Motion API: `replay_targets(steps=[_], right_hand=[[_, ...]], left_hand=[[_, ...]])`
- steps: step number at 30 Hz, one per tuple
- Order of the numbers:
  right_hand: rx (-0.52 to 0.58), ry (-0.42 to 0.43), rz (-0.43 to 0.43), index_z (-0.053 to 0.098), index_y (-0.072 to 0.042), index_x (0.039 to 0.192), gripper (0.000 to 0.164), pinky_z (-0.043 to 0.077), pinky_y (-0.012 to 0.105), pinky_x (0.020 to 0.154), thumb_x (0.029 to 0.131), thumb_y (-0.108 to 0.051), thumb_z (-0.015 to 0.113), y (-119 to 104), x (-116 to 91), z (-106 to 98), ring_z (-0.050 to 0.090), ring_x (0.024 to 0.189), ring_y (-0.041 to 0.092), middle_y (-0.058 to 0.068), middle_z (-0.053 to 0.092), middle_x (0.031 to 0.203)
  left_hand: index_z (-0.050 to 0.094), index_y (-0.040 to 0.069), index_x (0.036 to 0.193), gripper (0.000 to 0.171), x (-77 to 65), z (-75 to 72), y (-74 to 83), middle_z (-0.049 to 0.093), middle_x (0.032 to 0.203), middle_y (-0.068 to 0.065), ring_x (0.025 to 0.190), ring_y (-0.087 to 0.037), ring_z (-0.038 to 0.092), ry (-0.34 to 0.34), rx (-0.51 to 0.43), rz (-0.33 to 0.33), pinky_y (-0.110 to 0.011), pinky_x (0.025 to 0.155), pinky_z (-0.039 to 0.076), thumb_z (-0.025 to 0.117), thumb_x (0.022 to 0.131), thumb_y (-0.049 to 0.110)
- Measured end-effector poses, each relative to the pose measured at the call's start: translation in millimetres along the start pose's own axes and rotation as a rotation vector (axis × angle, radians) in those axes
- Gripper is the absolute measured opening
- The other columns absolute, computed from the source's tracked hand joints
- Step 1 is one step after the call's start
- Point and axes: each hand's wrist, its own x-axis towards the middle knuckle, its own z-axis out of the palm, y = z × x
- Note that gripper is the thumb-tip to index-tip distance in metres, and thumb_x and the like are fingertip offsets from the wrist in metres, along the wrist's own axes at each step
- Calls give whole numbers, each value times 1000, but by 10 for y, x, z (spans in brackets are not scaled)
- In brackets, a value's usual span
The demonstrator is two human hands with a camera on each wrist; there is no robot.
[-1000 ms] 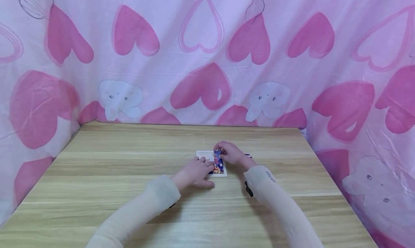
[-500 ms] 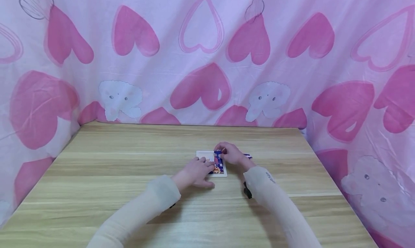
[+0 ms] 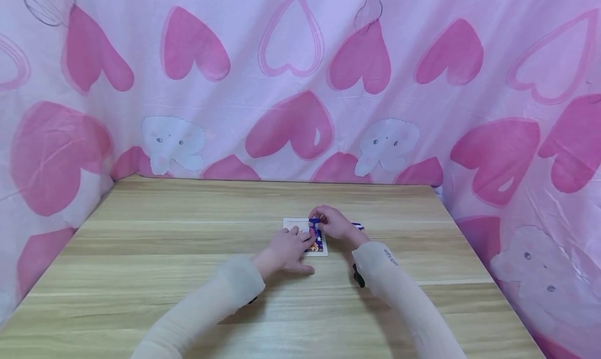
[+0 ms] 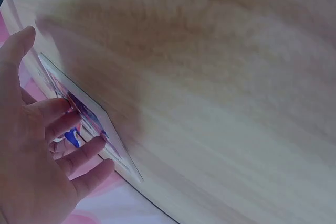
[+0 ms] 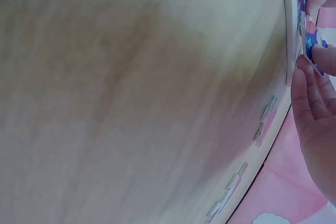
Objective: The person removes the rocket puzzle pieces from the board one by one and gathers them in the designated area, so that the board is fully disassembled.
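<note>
A jigsaw puzzle board with a white rim (image 3: 320,254) lies on the table, showing a blue and orange picture on its right part and a pale bare part at upper left. My left hand (image 3: 287,248) rests its extended fingers on the board, thumb spread toward me; the left wrist view shows its fingertips over the picture (image 4: 86,109). At the board's far right corner my right hand (image 3: 334,222) pinches a blue patterned puzzle section (image 5: 311,39) between thumb and fingers. In the right wrist view that section's near edge is tipped up from the board. The fingers partly hide it.
Loose puzzle pieces (image 5: 266,121) lie right of the board, partly behind my right wrist in the head view. Another loose piece (image 5: 227,193) is farther along. A pink heart-print curtain (image 3: 291,124) borders the wooden table (image 3: 188,218) at the back and sides.
My left hand has shifted slightly right across the board. My right hand stays at the far right corner, with only small finger movements.
</note>
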Motion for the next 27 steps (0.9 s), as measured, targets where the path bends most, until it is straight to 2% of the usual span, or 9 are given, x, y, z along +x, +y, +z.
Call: replay_targets(steps=[11,18,19,22,27], right_hand=[[-38,45,-79,59,-13,96,31,44,30,74,76,11,57,31,-20,28,52,83,15,-1,54,92],[-205,85,-247,57,-14,98,30,41,30,81,77,8,57,31,-49,65,49,87,12,-5,51,93],[-206,83,-246,56,-14,98,30,41,31,83,77,7,57,27,-52,65,49,89,12,-5,51,95],[-158,84,-171,57,-14,96,30,42,31,80,77,9,57,25,-50,63,50,86,13,-3,52,93],[-23,50,35,58,-13,97,31,43,31,73,77,10,55,-14,-18,43,51,81,16,1,54,89]], left_hand=[[36,15,136,89,-14,-18,45,38,134,2,110,-25,40,-5,79,-8,-40,81,41,41,70,75],[37,15,135,88,-14,-8,36,39,133,2,110,-25,40,2,99,-4,-39,80,41,41,70,74],[38,16,135,87,-10,-5,35,38,133,2,110,-25,40,-1,100,-5,-39,80,41,41,70,74],[37,17,135,87,-1,-1,36,37,134,2,111,-25,40,-14,100,-8,-39,81,41,40,70,75],[37,17,136,88,8,9,38,35,136,3,109,-23,40,-20,107,-12,-38,79,42,39,70,76]])
